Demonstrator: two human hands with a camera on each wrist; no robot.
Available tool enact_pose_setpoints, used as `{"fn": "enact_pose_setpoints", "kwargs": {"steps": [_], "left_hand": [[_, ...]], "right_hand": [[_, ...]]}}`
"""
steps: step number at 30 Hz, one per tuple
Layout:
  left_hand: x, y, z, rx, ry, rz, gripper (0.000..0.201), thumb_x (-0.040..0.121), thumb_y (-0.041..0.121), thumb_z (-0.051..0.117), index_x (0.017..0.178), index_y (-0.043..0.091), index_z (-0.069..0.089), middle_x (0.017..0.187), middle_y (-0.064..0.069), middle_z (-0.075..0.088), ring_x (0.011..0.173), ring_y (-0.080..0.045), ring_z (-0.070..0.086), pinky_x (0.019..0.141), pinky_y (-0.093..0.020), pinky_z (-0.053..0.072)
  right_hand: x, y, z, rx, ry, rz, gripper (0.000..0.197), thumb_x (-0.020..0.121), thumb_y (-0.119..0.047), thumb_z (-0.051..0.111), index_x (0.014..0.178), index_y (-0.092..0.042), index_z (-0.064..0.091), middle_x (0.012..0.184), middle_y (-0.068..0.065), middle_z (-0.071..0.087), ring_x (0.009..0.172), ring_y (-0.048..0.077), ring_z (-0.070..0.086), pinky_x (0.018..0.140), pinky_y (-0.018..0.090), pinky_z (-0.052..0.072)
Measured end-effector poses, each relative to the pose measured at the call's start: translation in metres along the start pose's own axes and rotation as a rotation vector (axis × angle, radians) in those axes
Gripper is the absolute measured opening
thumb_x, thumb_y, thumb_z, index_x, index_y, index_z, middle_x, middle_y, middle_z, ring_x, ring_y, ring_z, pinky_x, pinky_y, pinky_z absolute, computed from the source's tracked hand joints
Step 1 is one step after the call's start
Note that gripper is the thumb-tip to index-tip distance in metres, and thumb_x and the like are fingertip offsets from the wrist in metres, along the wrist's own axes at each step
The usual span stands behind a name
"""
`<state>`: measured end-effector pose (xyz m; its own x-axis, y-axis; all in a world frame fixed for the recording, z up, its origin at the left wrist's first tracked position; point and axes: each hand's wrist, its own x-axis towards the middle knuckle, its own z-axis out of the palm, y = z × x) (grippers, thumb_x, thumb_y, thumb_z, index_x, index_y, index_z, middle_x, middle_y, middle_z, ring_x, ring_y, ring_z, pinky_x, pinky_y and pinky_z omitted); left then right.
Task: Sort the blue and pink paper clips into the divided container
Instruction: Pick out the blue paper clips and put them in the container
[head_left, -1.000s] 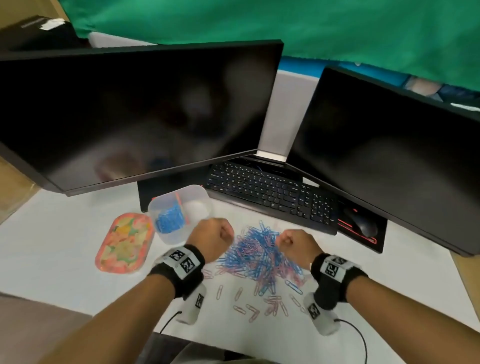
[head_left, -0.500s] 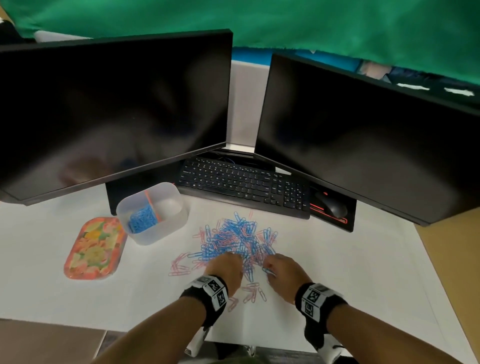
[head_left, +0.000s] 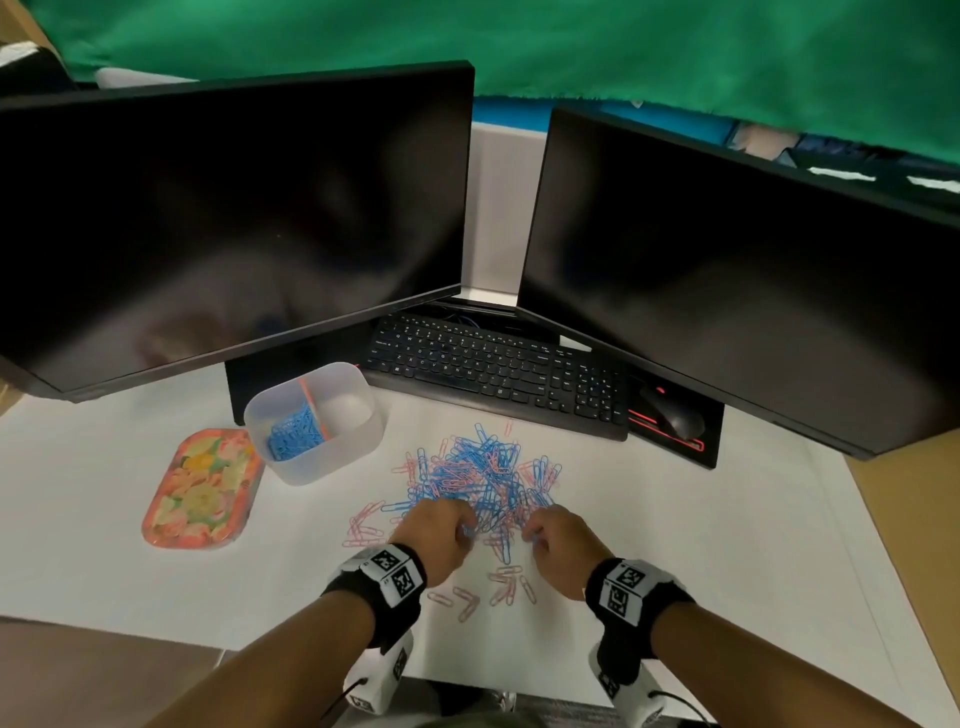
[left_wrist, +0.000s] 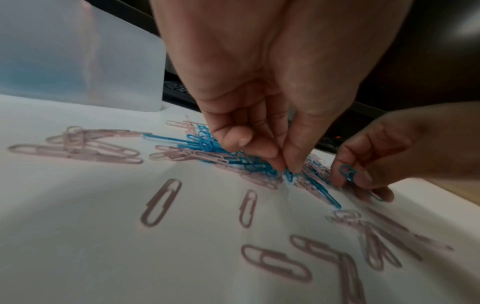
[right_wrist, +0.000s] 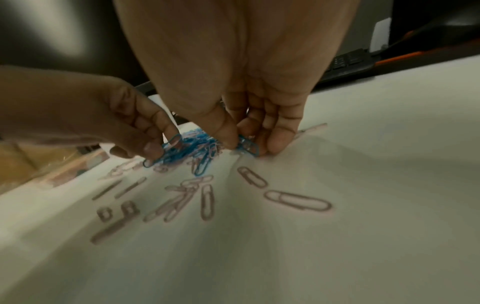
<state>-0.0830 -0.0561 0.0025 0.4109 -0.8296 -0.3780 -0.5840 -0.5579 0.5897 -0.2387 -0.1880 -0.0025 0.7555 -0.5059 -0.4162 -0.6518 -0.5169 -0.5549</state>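
Observation:
A heap of blue and pink paper clips (head_left: 483, 475) lies on the white desk in front of the keyboard. My left hand (head_left: 441, 527) is at the heap's near left edge and pinches a blue clip (left_wrist: 288, 174) between thumb and fingertip. My right hand (head_left: 556, 540) is at the near right edge and pinches another blue clip (right_wrist: 248, 147). The translucent divided container (head_left: 317, 421) stands to the upper left; its left compartment holds blue clips (head_left: 296, 434), and its right one looks bare. Loose pink clips (head_left: 498, 584) lie between my wrists.
A flowered tray (head_left: 202, 491) lies left of the container. A black keyboard (head_left: 498, 369) and a mouse (head_left: 672, 415) sit behind the heap, under two dark monitors (head_left: 234, 218). More pink clips (head_left: 366, 525) are spread left of my left hand.
Both hands came down and back from the heap's far part to its near edge and each has pinched a blue clip. The head view has shifted too.

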Motion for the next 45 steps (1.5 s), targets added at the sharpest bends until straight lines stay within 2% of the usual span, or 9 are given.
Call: {"fn": "enact_pose_setpoints", "kwargs": {"steps": [4,7,10,18,26,31,37,41,45], "left_hand": [[-0.001,-0.005,-0.01,-0.205,0.039,-0.027,0.025,0.084,0.006,0.053,0.086,0.024,0.071,0.079,0.012,0.063,0.068,-0.006,0.058,0.058,-0.004,0.042],[0.002,-0.017,-0.015,-0.42,0.032,-0.104,0.035,0.078,0.0,0.058,0.069,0.032,0.068,0.074,0.009,0.068,0.069,-0.012,0.062,0.065,-0.021,0.051],[-0.001,-0.019,-0.023,-0.581,0.008,-0.14,0.035,0.08,-0.011,0.056,0.085,0.021,0.07,0.063,0.004,0.065,0.061,-0.012,0.063,0.059,-0.021,0.052],[-0.001,-0.026,-0.026,-0.747,0.019,-0.197,0.035,0.083,-0.013,0.056,0.108,0.01,0.064,0.082,-0.009,0.073,0.067,-0.014,0.067,0.055,-0.019,0.05],[0.005,-0.031,-0.04,-1.021,0.177,-0.401,0.025,0.083,-0.013,0.039,0.091,0.003,0.057,0.068,-0.011,0.052,0.053,-0.019,0.048,0.048,-0.025,0.042],[0.009,-0.02,-0.028,-0.7,0.119,-0.328,0.011,0.083,0.005,0.058,0.076,0.011,0.064,0.072,-0.001,0.062,0.067,-0.015,0.055,0.06,-0.022,0.044],[0.017,0.003,-0.005,-0.164,0.113,-0.164,0.007,0.077,0.022,0.066,0.075,0.018,0.061,0.081,0.002,0.065,0.07,-0.014,0.058,0.057,-0.019,0.042],[0.022,0.006,0.004,0.122,0.076,-0.11,0.015,0.086,0.027,0.061,0.094,0.014,0.062,0.101,-0.005,0.061,0.089,-0.022,0.06,0.076,-0.03,0.051],[0.023,0.004,0.004,0.108,0.093,-0.105,0.013,0.088,0.022,0.052,0.092,0.015,0.063,0.1,-0.006,0.064,0.088,-0.023,0.061,0.075,-0.031,0.051]], "right_hand": [[0.004,-0.003,0.0,0.212,0.005,0.117,0.02,0.09,-0.01,0.043,0.08,0.0,0.057,0.078,0.012,0.059,0.065,0.025,0.054,0.064,0.029,0.043],[0.004,-0.008,0.0,0.615,-0.075,0.25,0.021,0.079,0.001,0.037,0.066,-0.008,0.051,0.065,0.01,0.05,0.047,0.017,0.045,0.047,0.022,0.033],[0.001,-0.015,-0.001,0.863,-0.079,0.38,0.012,0.057,-0.004,0.038,0.065,-0.008,0.047,0.056,0.008,0.042,0.042,0.015,0.032,0.044,0.02,0.02],[-0.003,-0.023,0.018,0.197,0.168,0.192,0.015,0.078,-0.014,0.068,0.082,-0.015,0.053,0.067,-0.006,0.05,0.055,0.007,0.045,0.049,0.016,0.032],[0.006,-0.034,0.023,0.093,0.154,0.212,0.032,0.075,0.011,0.048,0.087,-0.019,0.05,0.084,-0.003,0.057,0.076,0.017,0.059,0.061,0.024,0.049],[0.005,-0.031,0.023,0.061,0.119,0.201,0.034,0.073,0.012,0.046,0.08,-0.021,0.045,0.088,-0.002,0.059,0.081,0.017,0.059,0.064,0.026,0.052],[-0.005,-0.026,0.019,0.078,0.095,0.158,0.024,0.081,0.002,0.052,0.086,-0.021,0.047,0.075,-0.009,0.048,0.071,0.014,0.049,0.053,0.014,0.031],[-0.008,-0.025,0.016,0.116,0.094,0.143,0.022,0.084,-0.002,0.05,0.092,-0.023,0.051,0.089,-0.002,0.056,0.08,0.015,0.053,0.07,0.019,0.042],[-0.007,-0.026,0.013,0.172,0.076,0.137,0.027,0.09,-0.002,0.044,0.107,-0.014,0.061,0.114,0.001,0.061,0.103,0.014,0.056,0.085,0.016,0.039]]}}
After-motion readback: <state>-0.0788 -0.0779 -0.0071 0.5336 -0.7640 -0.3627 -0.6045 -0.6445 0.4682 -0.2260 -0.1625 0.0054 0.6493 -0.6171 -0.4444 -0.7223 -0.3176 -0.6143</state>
